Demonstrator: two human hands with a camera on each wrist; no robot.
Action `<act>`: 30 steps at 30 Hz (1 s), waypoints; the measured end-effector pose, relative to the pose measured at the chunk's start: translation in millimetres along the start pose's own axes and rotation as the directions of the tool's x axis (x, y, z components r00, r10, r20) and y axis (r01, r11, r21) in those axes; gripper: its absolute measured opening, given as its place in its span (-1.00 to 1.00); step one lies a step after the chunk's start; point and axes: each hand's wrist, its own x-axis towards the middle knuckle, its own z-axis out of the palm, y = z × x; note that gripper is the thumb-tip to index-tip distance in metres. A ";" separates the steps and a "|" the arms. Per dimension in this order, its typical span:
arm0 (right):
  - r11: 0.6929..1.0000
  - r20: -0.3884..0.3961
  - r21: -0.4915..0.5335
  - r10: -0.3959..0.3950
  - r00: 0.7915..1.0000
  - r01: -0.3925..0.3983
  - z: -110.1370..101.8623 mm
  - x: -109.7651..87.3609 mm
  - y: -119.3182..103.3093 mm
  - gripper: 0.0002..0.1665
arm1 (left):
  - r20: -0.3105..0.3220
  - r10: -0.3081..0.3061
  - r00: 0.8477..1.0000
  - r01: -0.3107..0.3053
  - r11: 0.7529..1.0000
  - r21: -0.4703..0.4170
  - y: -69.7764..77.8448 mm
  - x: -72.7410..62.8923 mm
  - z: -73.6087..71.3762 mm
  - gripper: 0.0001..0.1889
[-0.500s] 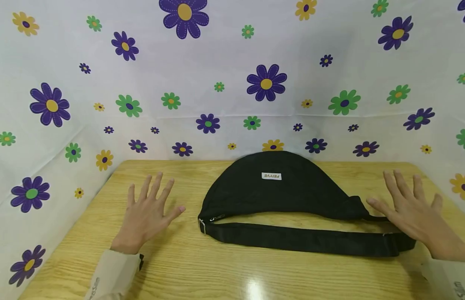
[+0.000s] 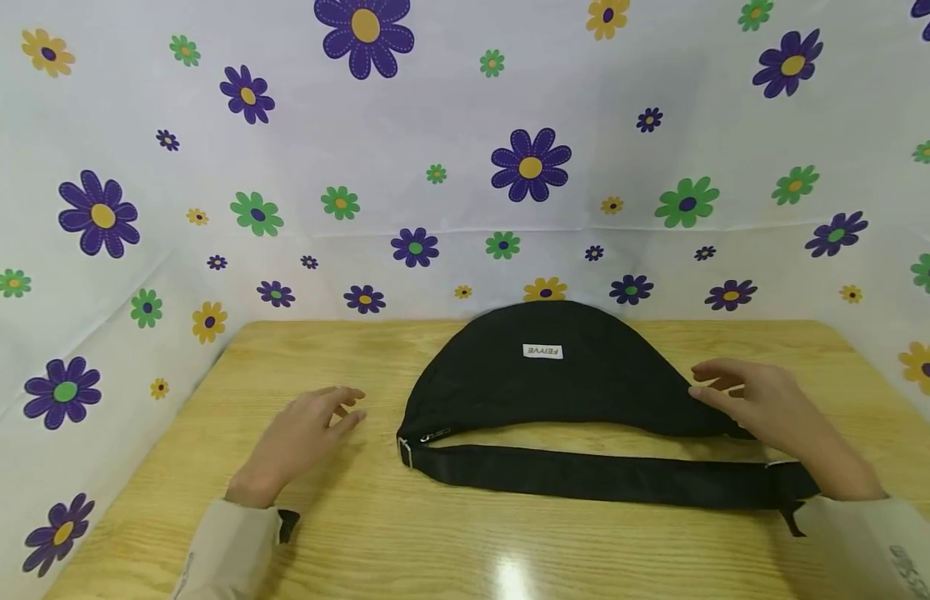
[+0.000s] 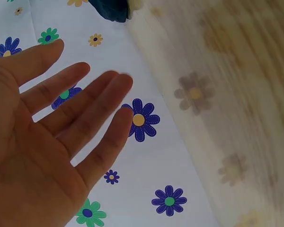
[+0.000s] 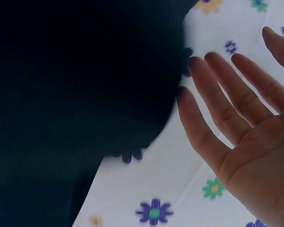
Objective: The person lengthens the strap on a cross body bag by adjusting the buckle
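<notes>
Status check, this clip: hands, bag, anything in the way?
Left hand empty, left of black bag. Right hand empty at bag's right end, contact unclear. Bag lies on table. Right hand partly hides strap.

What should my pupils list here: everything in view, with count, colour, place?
Bag: 1, black, on the table
Label: 1, white, on the bag
Strap: 1, black, bag's near side
Metal fittings: 2, silvery, near strap's ends
Zip pull: 1, silvery, bag's left corner
Table: 1, light wood, under bag
Flowered backdrop: 1, mainly white, behind table
Sleeves: 2, beige, at wrists
Bands: 2, black, at cuffs
Left hand: 1, left of bag
Right hand: 1, by bag's right end
</notes>
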 end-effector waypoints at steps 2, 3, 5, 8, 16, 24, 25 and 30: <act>0.999 0.008 0.054 0.001 1.000 -0.001 1.9 5.3 -7.3 -0.70 | 0.018 0.008 1.000 -0.007 0.998 -0.063 -0.4 0.0 0.1 -0.70; 0.997 0.016 0.083 0.002 1.000 -0.003 3.0 7.5 -10.5 -0.73 | 0.024 0.013 1.000 -0.011 0.996 -0.089 -0.4 0.0 0.1 -0.71; 0.991 0.039 0.135 0.003 0.999 -0.008 5.2 11.6 -16.2 -0.75 | 0.031 0.021 0.999 -0.017 0.992 -0.126 -0.3 0.4 -0.3 -0.73; 0.978 0.075 0.208 -0.010 0.997 -0.006 9.2 16.8 -24.0 -0.77 | 0.043 0.029 0.999 -0.020 0.982 -0.190 -1.0 1.1 -0.6 -0.74; 0.931 0.155 0.365 -0.044 0.987 -0.015 19.0 28.6 -41.2 -0.74 | 0.083 0.046 0.995 -0.015 0.940 -0.341 -7.0 -0.5 -2.2 -0.72; 0.882 0.213 0.470 -0.081 0.974 -0.029 27.8 35.4 -54.3 -0.76 | 0.126 0.066 0.990 -0.004 0.899 -0.439 -11.1 -1.9 -1.4 -0.67; 0.875 0.227 0.483 -0.080 0.971 -0.041 28.9 36.4 -56.2 -0.76 | 0.134 0.071 0.988 -0.002 0.890 -0.456 -11.0 -1.8 -1.2 -0.67; 0.834 0.294 0.544 -0.092 0.951 -0.088 35.6 41.4 -64.2 -0.74 | 0.165 0.091 0.982 0.008 0.856 -0.516 -10.2 -1.3 -0.7 -0.65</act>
